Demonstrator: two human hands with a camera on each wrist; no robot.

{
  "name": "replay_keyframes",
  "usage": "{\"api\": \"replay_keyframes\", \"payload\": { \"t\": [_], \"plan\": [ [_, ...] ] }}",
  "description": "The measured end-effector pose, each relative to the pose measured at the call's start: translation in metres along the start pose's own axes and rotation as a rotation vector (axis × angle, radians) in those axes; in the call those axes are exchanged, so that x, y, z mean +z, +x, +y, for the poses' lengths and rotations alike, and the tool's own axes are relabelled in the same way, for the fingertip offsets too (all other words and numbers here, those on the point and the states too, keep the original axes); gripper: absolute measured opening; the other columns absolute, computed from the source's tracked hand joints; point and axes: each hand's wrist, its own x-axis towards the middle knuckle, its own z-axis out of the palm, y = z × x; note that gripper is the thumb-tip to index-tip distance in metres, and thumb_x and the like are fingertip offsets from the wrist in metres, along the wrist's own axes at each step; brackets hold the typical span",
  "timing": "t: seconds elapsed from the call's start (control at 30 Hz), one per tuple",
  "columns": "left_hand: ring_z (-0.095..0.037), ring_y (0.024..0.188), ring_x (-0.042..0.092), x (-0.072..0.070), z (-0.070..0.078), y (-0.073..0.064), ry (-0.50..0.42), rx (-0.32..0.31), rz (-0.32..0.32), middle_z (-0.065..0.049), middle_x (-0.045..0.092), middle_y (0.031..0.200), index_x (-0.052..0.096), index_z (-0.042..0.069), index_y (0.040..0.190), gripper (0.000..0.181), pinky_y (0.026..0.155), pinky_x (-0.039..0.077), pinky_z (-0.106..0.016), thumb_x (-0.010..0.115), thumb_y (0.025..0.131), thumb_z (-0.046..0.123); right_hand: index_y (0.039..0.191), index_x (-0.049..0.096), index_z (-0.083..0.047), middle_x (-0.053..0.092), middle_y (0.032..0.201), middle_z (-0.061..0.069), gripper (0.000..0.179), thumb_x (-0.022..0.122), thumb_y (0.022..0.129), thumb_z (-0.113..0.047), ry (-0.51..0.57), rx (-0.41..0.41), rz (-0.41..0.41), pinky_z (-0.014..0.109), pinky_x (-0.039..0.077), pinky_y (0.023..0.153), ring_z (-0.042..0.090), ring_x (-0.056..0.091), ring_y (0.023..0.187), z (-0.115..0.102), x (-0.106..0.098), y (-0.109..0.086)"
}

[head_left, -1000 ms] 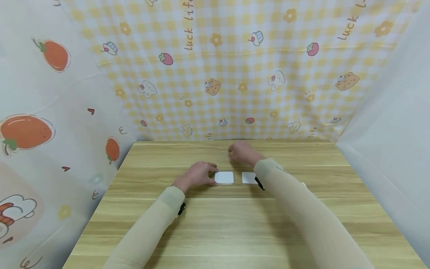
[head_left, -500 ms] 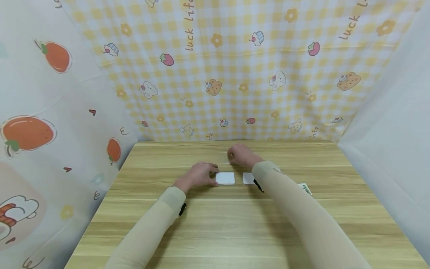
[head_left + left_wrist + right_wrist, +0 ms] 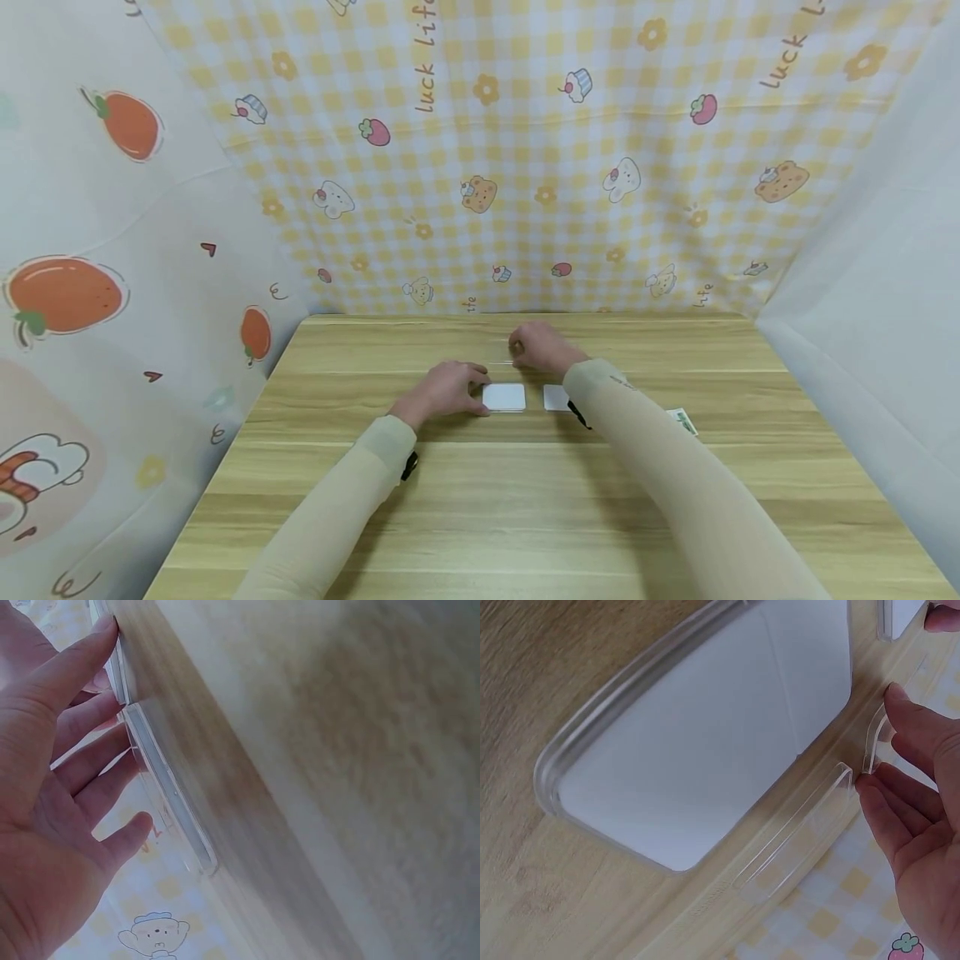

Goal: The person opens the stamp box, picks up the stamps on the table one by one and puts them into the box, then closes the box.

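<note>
My left hand grips the left end of a flat white rectangle in a clear plastic case, thumb at its near edge, fingers at the far one. Just behind it, my right hand pinches a thin clear plastic piece between thumb and fingertips. Another clear plastic piece lies beside those fingers. A second white rectangle in a clear case sits to the right, partly hidden by the right sleeve in the head view. Beside the left fingers, the left wrist view has a clear-edged flat piece.
A small green-printed paper piece lies right of the right forearm, partly covered by it. The wooden table ends at a yellow checked cloth behind. White cloths hang at both sides.
The right hand has lowered slightly and now holds still with the clear piece. The green-printed paper has come into fuller view as the right forearm shifted. The left hand keeps its place.
</note>
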Motion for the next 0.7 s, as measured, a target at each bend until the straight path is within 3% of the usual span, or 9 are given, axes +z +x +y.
{"api": "replay_keyframes", "payload": {
  "t": [0.23, 0.47, 0.7],
  "plan": [
    [-0.028, 0.130, 0.054, 0.001, 0.001, 0.002, 0.003, -0.010, -0.001, -0.002, 0.058, 0.142, 0.071, 0.015, 0.128, 0.061, 0.108, 0.040, -0.045, 0.084, 0.079, 0.048, 0.108, 0.076, -0.008, 0.069, 0.096, 0.004, 0.030, 0.085, 0.083, -0.021, -0.002, 0.010, 0.008, 0.036, 0.049, 0.081, 0.020, 0.058, 0.086, 0.000, -0.001, -0.002],
    [-0.027, 0.128, 0.055, 0.000, 0.000, 0.003, -0.048, 0.000, -0.015, -0.005, 0.060, 0.139, 0.066, 0.010, 0.133, 0.070, 0.107, 0.041, -0.043, 0.086, 0.077, 0.048, 0.130, 0.067, -0.007, 0.066, 0.125, 0.009, 0.054, 0.086, 0.081, -0.022, -0.024, 0.042, -0.029, 0.041, 0.045, 0.101, 0.026, 0.061, 0.114, 0.002, -0.006, -0.008],
    [-0.025, 0.131, 0.052, 0.000, -0.008, 0.000, -0.098, -0.030, -0.013, -0.005, 0.059, 0.141, 0.059, 0.008, 0.140, 0.083, 0.109, 0.039, -0.040, 0.087, 0.074, 0.049, 0.138, 0.062, -0.011, 0.060, 0.128, 0.010, 0.057, 0.081, 0.085, -0.018, -0.073, 0.035, -0.047, 0.043, 0.046, 0.100, 0.028, 0.059, 0.113, -0.002, -0.019, -0.017]
  ]
}}
